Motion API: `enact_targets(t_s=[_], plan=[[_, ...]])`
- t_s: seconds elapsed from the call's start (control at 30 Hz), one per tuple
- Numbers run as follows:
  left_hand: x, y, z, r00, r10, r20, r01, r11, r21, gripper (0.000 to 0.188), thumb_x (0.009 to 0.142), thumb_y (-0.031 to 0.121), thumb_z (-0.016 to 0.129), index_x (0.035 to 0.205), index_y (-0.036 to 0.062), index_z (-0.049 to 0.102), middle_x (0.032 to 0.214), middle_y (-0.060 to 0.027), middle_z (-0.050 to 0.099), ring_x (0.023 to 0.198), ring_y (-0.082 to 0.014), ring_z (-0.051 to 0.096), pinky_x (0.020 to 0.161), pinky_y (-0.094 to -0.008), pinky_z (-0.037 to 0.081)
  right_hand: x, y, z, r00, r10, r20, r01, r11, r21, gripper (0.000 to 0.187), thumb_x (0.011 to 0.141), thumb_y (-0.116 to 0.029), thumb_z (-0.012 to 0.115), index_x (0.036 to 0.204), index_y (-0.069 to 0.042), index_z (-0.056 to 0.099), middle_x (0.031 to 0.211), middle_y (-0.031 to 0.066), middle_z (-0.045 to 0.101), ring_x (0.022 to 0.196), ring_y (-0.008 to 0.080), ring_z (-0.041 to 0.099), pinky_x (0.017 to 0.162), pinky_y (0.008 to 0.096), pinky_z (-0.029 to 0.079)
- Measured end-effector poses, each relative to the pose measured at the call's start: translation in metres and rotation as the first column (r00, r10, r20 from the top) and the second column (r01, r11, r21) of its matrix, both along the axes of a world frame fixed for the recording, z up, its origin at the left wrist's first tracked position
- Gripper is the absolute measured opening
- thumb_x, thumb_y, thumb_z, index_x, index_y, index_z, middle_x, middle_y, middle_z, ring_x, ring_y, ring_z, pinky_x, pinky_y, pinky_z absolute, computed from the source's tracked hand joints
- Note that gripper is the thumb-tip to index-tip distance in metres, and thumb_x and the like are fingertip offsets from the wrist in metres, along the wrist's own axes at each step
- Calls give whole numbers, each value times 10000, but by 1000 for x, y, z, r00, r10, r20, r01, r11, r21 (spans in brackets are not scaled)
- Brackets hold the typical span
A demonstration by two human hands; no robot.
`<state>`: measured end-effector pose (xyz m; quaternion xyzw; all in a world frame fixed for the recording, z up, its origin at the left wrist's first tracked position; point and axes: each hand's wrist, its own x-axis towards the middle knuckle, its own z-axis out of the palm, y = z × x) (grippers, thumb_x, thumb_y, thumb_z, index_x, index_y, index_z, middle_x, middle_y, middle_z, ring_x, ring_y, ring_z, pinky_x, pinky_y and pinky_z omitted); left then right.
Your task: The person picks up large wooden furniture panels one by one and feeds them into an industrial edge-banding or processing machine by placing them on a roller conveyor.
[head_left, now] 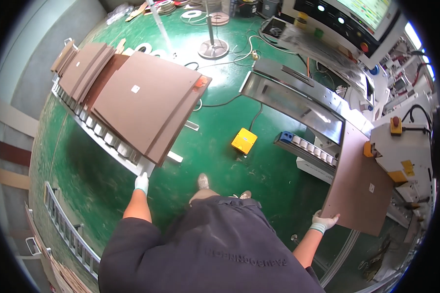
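Note:
My left hand [142,183], in a light glove, grips the near end of a roller conveyor rack [107,139] that carries a stack of brown boards [142,100]. My right hand [323,222], gloved as well, holds the near corner of a single brown board [359,188] lying across the rollers of a machine table on my right. More brown boards [80,66] lie further along the rack on the left.
The floor is green, with a yellow foot pedal [244,140] and cables in front of my feet. A metal machine [298,100] with a control panel [347,22] stands at right. A pole on a round base [213,48] stands further off. Another roller track [68,234] lies at lower left.

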<state>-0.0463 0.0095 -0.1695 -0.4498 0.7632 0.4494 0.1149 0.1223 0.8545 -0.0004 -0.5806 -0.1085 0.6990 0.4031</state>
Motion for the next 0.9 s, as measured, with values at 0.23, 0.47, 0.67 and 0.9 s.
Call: enact_targets(t_s=[0.23, 0.47, 0.67, 0.9], plan=[[-83, 2, 14, 914, 307, -265, -235, 933, 271, 326, 997, 411, 545, 883, 106, 559, 680, 3, 511, 546, -140, 447, 483, -312, 349, -36, -51, -24, 738, 460, -494, -405, 887, 222, 658, 1021, -540, 303, 851, -45, 702, 794, 81, 731, 690, 221, 682, 579, 345, 576], [-131, 64, 81, 988, -20, -152, -19, 968, -252, 744, 937, 517, 619, 1345, -91, 490, 1366, -305, 549, 1258, -427, 548, 1074, -458, 426, -157, -227, -15, 594, 732, -334, -757, 649, 76, 532, 1014, -474, 504, 1332, -49, 544, 1250, 92, 609, 1020, 246, 609, 796, 346, 533], [-123, 57, 81, 998, -40, -48, 17, 913, -409, 691, 977, 525, 544, 1344, -58, 495, 1361, -283, 563, 1242, -429, 560, 1059, -485, 426, -181, -285, -12, 400, 905, 146, -914, 383, 130, 577, 1020, -460, 526, 1357, 8, 529, 1292, 187, 620, 1087, 282, 629, 892, 364, 500], [-116, 37, 78, 981, -152, -124, 106, 943, -315, 732, 932, 529, 614, 1358, -50, 476, 1339, -286, 572, 1251, -423, 556, 1082, -481, 408, -168, -321, -45, 353, 933, 76, -930, 359, -81, 617, 1031, -462, 495, 1413, 23, 472, 1396, 205, 553, 1154, 313, 601, 897, 373, 507]])
